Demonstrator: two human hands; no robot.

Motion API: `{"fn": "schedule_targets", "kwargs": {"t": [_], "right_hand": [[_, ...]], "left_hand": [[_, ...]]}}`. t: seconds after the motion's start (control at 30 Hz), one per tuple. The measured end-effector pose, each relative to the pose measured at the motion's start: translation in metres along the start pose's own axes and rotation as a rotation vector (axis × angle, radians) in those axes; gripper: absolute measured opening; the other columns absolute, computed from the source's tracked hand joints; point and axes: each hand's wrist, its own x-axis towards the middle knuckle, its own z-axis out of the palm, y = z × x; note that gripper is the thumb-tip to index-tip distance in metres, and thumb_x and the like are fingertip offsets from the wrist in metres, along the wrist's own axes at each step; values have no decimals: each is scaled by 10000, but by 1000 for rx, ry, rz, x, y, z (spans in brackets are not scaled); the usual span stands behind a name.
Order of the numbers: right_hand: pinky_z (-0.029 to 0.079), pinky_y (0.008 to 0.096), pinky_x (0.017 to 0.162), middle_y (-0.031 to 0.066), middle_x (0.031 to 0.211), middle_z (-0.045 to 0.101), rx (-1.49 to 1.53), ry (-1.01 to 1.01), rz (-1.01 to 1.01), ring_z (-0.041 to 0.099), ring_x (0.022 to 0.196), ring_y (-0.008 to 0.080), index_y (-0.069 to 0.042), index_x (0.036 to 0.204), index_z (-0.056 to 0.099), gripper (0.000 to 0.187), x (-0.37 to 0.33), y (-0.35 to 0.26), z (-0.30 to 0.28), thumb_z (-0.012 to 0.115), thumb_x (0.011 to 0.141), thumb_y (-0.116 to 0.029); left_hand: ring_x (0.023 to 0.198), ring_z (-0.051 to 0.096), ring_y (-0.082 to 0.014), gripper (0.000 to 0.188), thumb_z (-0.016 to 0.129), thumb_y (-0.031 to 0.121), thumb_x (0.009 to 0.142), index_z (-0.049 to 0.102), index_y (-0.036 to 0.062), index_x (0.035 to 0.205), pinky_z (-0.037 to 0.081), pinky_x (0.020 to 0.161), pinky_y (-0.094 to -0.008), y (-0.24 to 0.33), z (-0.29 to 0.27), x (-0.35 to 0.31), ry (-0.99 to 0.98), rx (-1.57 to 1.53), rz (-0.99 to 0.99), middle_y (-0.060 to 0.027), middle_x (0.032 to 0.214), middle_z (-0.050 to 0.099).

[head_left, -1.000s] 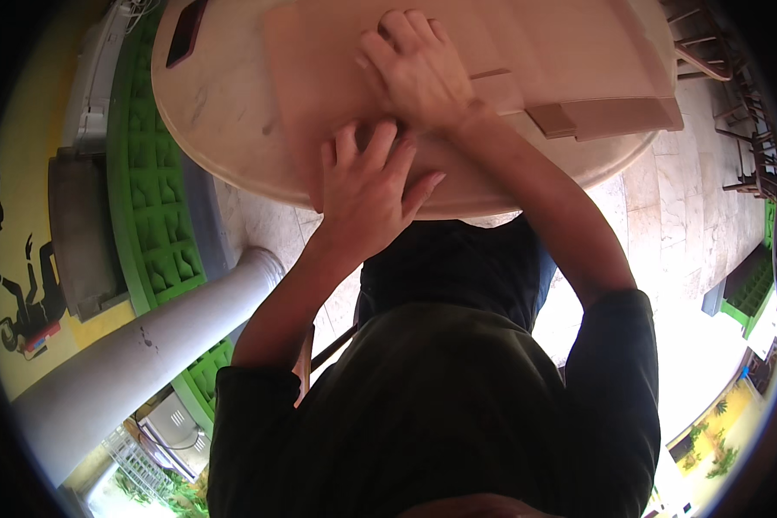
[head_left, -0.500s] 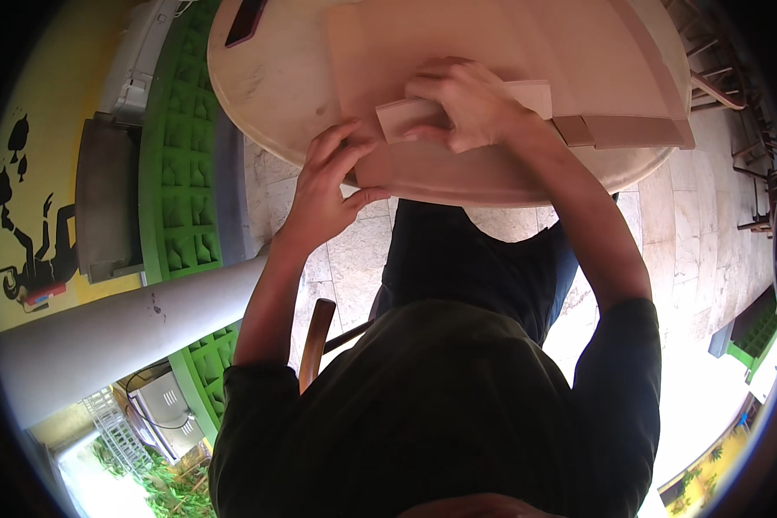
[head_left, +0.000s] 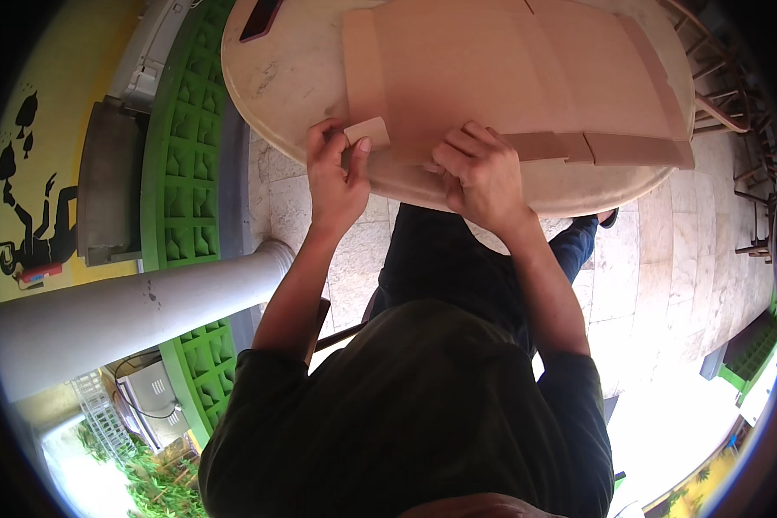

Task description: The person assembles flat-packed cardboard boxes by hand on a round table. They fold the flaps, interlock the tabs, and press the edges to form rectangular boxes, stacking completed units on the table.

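Note:
A flat, unfolded brown cardboard box (head_left: pixel 509 73) lies on a round pale marble table (head_left: pixel 293 78). My left hand (head_left: pixel 335 173) pinches a small corner flap (head_left: pixel 368 133) of the cardboard at the table's near edge. Just to its right, my right hand (head_left: pixel 483 173) is curled over the near edge of the same cardboard sheet, fingers bent on it. Both forearms reach up from my dark-sleeved body at the bottom of the view.
A dark flat phone-like object (head_left: pixel 261 19) lies at the table's far left. Left of the table run a green lattice fence (head_left: pixel 181 173) and a grey round pillar (head_left: pixel 121 311). Metal chair frames (head_left: pixel 734 95) stand at right. The floor is pale stone tile (head_left: pixel 647 285).
Both hands have slid back from the middle of the cardboard to its near edge. The left hand now pinches a small flap; the view has shifted so the table sits further right.

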Motion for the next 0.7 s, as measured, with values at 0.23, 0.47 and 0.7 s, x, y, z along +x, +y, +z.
{"fn": "schedule_targets", "kwargs": {"t": [0.23, 0.47, 0.7], "right_hand": [[512, 391, 704, 14, 843, 628, -38, 97, -74, 622, 840, 244, -119, 826, 680, 277, 1, 1, 1, 705, 566, -26], [523, 393, 710, 8, 825, 598, -2, 106, -117, 615, 843, 240, -125, 802, 643, 263, -5, 2, -8, 734, 557, -92], [524, 398, 742, 17, 852, 617, 19, 176, -102, 620, 889, 248, -118, 809, 638, 254, -8, -2, -15, 738, 578, -84]], "left_hand": [[873, 694, -282, 228, 720, 166, 1017, 629, -42, 1047, 557, 791, -404, 15, -16, 16, -254, 69, -294, -218, 1056, 638], [864, 694, -173, 162, 725, 105, 1011, 647, -26, 1066, 566, 728, -319, 14, -28, 25, -226, -644, -741, -137, 1063, 701], [916, 684, -159, 251, 708, 64, 956, 692, 4, 1199, 507, 675, -293, -15, -34, 44, -551, -982, -897, -68, 1082, 725]]}}
